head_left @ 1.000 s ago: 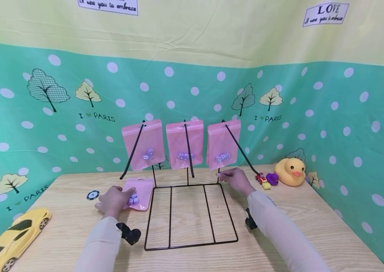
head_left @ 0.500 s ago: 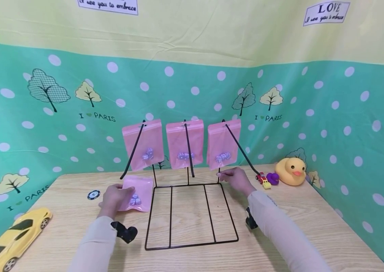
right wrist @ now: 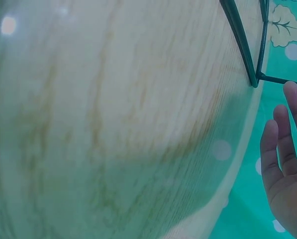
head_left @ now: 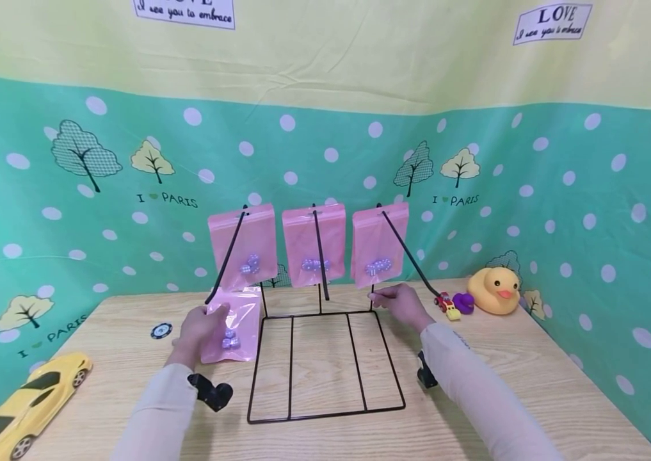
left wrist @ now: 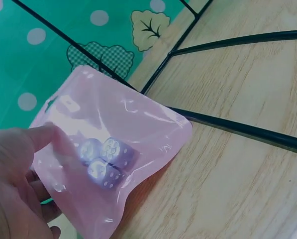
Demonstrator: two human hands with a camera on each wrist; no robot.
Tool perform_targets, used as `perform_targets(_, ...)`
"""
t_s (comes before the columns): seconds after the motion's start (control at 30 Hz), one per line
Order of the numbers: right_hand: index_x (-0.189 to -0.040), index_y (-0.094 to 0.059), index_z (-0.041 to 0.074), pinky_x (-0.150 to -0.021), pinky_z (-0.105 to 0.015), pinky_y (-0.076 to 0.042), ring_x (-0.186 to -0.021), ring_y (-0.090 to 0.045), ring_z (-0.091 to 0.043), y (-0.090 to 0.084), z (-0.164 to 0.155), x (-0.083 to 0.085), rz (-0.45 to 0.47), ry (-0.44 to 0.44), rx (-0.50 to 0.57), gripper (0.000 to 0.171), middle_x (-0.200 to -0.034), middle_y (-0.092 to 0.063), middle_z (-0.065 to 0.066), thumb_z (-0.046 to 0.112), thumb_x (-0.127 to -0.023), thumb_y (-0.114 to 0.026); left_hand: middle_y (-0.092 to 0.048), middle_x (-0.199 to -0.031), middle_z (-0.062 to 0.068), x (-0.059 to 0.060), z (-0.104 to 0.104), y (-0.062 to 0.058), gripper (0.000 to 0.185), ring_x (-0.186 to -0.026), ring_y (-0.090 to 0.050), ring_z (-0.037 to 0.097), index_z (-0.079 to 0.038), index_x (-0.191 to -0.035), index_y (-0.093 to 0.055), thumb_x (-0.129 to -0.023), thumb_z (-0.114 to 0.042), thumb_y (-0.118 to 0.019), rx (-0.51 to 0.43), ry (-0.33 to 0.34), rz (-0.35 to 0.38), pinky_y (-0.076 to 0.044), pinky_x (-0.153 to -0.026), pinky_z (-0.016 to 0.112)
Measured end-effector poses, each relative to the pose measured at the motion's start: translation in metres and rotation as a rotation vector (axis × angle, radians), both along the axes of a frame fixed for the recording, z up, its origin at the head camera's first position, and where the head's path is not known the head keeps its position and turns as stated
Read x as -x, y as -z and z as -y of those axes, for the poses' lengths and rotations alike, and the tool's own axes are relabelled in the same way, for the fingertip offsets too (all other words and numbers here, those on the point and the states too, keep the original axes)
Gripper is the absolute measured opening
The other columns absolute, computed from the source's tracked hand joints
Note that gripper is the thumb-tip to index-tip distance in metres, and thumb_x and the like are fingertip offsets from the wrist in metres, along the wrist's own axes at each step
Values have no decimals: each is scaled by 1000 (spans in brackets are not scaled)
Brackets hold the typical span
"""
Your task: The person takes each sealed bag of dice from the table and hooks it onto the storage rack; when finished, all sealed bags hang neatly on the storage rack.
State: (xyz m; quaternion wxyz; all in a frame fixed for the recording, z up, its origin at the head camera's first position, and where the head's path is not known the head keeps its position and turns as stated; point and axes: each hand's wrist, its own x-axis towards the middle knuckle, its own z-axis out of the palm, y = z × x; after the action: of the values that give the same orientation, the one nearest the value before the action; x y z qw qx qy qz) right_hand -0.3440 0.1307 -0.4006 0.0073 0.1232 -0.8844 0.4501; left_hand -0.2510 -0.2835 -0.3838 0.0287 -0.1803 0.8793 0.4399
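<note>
My left hand point(head_left: 195, 330) holds a pink zip bag point(head_left: 241, 326) by its left side, thumb on the front and fingers behind. Several purple dice point(left wrist: 104, 162) show through that bag, raised off the table and tilted in the left wrist view. A black wire rack point(head_left: 325, 415) stands to its right. Three similar pink bags hang on the rack's prongs: left point(head_left: 256, 237), middle point(head_left: 299, 240) and right point(head_left: 368, 240). My right hand point(head_left: 402, 304) pinches the rack's right rear upright between thumb and forefinger; the other fingers point(right wrist: 270, 149) look fairly straight in the right wrist view.
A poker chip point(head_left: 161, 330) lies left of my left hand, and a yellow toy car point(head_left: 31, 400) sits at the table's left. Beyond my right hand are a small toy car point(head_left: 447, 306), a purple duck point(head_left: 463, 303) and a large yellow duck point(head_left: 493, 291). A patterned cloth point(head_left: 331, 173) hangs behind.
The bag in my left hand has been lifted from lying on the table to a more upright tilt, its top now near the left prong's tip. My right hand has stayed on the rack.
</note>
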Motion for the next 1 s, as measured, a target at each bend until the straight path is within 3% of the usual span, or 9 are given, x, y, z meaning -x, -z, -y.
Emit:
perform_targets(0.3,-108,-78,3,-91,-47,-54,-100,-69,-28,-2,1,-2,4,10,-10,26,-91,-76,-6,26,-100,-68,-37,-149,38,-1,-1,-3,74,-139,-30,58,13,-148,-34,-105,-44,-50,48,-11,-64,2,-108,78)
perform_targets(0.43,-108,-77,2,-92,-48,-54,-101,-69,-28,-1,0,-2,2,12,-5,26,-91,-76,-5,25,-100,-68,-45,-143,38,-7,-1,-7,70,-129,-45,54,13,-146,-39,-103,-41,-55,29,-32,-95,-22,-112,69)
perform_targets(0.57,-108,-77,2,-91,-46,-54,-99,-70,-27,-1,0,-2,-8,8,-8,26,-90,-76,-5,25,-100,-68,-51,-136,39,-13,-1,-10,63,-117,-54,48,14,-140,-47,-103,-36,-59,-1,-48,-146,-45,-99,55)
perform_targets(0.73,-109,-77,2,-91,-47,-54,-100,-70,-28,-1,0,-2,-6,6,-12,26,-92,-76,-8,24,-101,-67,-57,-127,37,-17,2,-11,58,-109,-57,44,13,-135,-53,-103,-35,-60,8,-46,-173,-47,-93,52)
perform_targets(1.0,-111,-77,1,-92,-48,-54,-101,-70,-29,-1,0,-2,-5,4,-16,27,-93,-76,-10,24,-101,-67,-59,-126,35,-23,9,-12,65,-107,-61,38,13,-143,-46,-102,-35,-61,-48,-45,-147,-53,-89,43)
